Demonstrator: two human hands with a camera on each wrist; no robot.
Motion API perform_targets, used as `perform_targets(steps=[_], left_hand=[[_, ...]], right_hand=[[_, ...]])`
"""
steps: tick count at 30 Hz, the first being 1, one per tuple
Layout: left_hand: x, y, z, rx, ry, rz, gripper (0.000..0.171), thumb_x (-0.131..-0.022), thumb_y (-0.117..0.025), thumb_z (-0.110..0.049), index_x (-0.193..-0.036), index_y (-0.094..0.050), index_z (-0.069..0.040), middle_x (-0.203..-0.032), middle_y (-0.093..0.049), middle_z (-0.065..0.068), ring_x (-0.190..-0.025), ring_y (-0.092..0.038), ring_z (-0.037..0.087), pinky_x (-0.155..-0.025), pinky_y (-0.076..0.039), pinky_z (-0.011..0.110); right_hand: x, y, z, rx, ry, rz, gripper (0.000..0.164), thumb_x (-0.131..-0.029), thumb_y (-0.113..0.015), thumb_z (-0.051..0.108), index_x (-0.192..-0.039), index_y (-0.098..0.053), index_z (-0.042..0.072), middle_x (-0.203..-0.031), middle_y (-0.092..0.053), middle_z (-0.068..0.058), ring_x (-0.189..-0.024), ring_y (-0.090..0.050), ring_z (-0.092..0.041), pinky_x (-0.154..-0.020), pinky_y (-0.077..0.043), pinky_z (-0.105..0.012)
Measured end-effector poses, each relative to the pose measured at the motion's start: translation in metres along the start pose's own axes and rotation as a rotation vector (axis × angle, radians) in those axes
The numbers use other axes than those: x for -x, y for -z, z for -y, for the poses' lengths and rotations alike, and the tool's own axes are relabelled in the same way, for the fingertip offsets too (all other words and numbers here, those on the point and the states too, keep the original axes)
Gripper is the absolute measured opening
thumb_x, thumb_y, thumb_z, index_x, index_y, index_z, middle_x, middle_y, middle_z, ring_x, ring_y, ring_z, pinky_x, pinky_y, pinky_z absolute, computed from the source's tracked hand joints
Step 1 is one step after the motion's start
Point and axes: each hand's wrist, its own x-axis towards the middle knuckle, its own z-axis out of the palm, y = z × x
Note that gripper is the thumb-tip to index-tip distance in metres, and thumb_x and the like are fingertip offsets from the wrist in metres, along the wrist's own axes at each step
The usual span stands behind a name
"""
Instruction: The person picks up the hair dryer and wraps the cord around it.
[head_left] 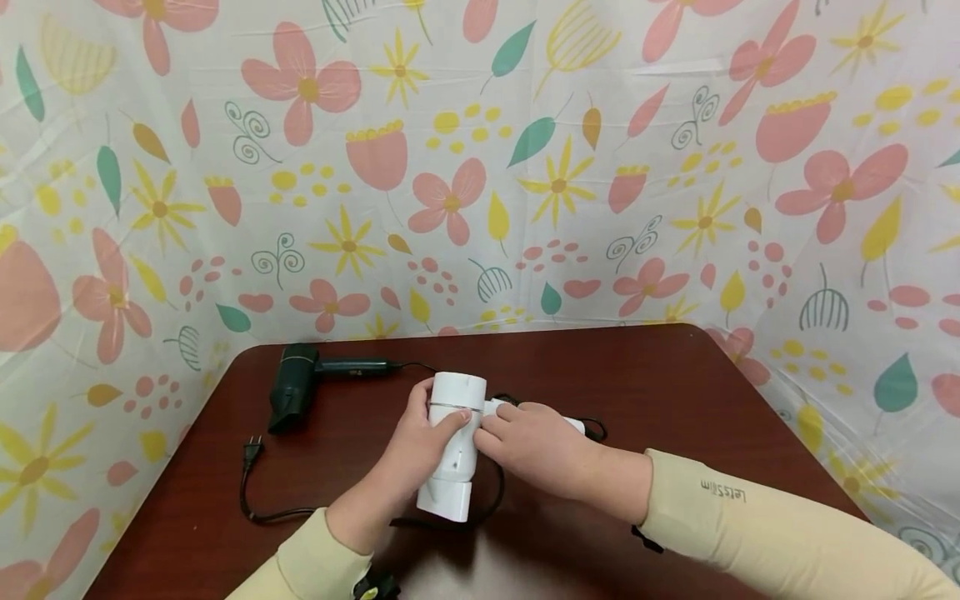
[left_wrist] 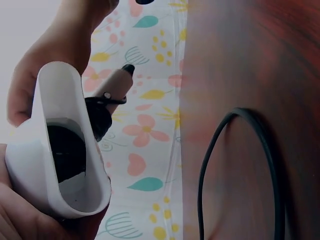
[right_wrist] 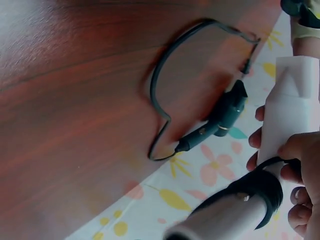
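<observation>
A white hair dryer (head_left: pixel 459 392) is held upright over the table, its flat nozzle pointing down. My left hand (head_left: pixel 422 437) grips its barrel, thumb across the near side. In the left wrist view the nozzle's slot-shaped mouth (left_wrist: pixel 47 85) faces the camera. The handle (left_wrist: pixel 117 82) sticks out to the right in the head view, a black cord wound round it. Beside the handle's root, my right hand (head_left: pixel 536 442) has its fingers curled. The right wrist view shows the cord (right_wrist: pixel 270 162) running into those fingers, which pinch it against the dryer.
A dark green hair dryer (head_left: pixel 294 379) lies at the table's back left, its thin cord running right. A black two-pin plug (head_left: pixel 253 450) on a cord lies at the left. The brown table (head_left: pixel 615 367) meets a flower-patterned curtain (head_left: pixel 555 250) behind.
</observation>
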Motion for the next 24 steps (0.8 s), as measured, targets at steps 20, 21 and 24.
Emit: perform_targets(steps=[20, 21, 24], left_hand=[[-0.008, -0.004, -0.002, -0.081, 0.012, 0.036, 0.084, -0.091, -0.069, -0.046, -0.154, -0.019, -0.020, -0.120, -0.054, 0.014, -0.087, -0.063, 0.024, -0.067, -0.055, 0.039], [-0.009, -0.005, -0.001, -0.088, 0.012, 0.026, 0.084, -0.091, -0.069, -0.047, -0.154, -0.019, -0.020, -0.120, -0.055, 0.014, -0.088, -0.063, 0.024, -0.067, -0.054, 0.039], [-0.012, -0.009, 0.002, -0.112, 0.011, 0.001, 0.087, -0.090, -0.069, -0.050, -0.154, -0.019, -0.021, -0.121, -0.054, 0.013, -0.090, -0.063, 0.024, -0.069, -0.054, 0.038]], right_hand=[[0.002, 0.015, -0.026, -0.268, 0.078, 0.016, 0.020, -0.087, -0.076, 0.017, -0.086, -0.056, 0.016, -0.077, -0.055, 0.009, -0.073, -0.052, -0.009, -0.059, -0.044, -0.021], [0.002, 0.015, -0.025, -0.264, 0.070, 0.014, 0.021, -0.086, -0.077, 0.017, -0.084, -0.056, 0.016, -0.076, -0.055, 0.008, -0.071, -0.052, -0.010, -0.058, -0.044, -0.021], [0.003, 0.014, -0.019, -0.230, 0.077, 0.046, 0.022, -0.085, -0.076, 0.015, -0.082, -0.055, 0.015, -0.075, -0.054, 0.007, -0.069, -0.052, -0.011, -0.055, -0.044, -0.022]])
